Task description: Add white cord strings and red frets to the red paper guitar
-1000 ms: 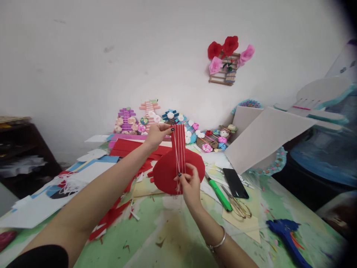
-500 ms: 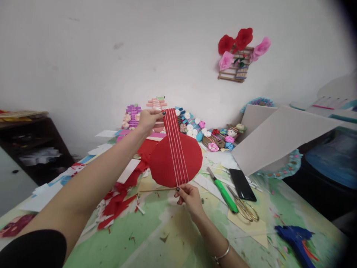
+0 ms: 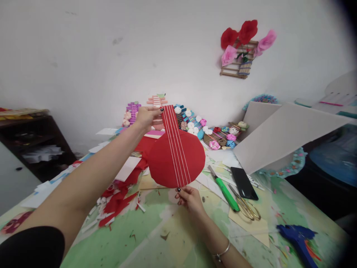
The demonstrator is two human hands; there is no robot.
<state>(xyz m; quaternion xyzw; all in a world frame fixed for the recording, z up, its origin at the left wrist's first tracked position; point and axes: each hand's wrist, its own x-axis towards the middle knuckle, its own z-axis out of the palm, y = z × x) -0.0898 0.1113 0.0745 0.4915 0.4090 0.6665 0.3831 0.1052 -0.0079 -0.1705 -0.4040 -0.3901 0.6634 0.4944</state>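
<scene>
A red paper guitar shape [image 3: 167, 158] with several white strings running down its neck and round body is held up above the green table [image 3: 145, 238]. My left hand [image 3: 146, 117] pinches the top of the neck, fingers closed. Below the round body, my right hand [image 3: 189, 197] is closed on the lower ends of the white strings [image 3: 178, 152]. A silver bangle sits on my right wrist.
Red paper scraps [image 3: 117, 201] lie left of centre. A green craft knife [image 3: 225, 191], gold scissors [image 3: 247, 210], a black phone [image 3: 244, 178] and a blue glue gun [image 3: 299, 238] lie to the right. Finished paper crafts [image 3: 195, 126] line the wall; a white board [image 3: 279, 136] leans right.
My right hand slid from the middle of the red body down to its lower edge. The guitar shape rose and tilted slightly, and the camera view shifted left and upward.
</scene>
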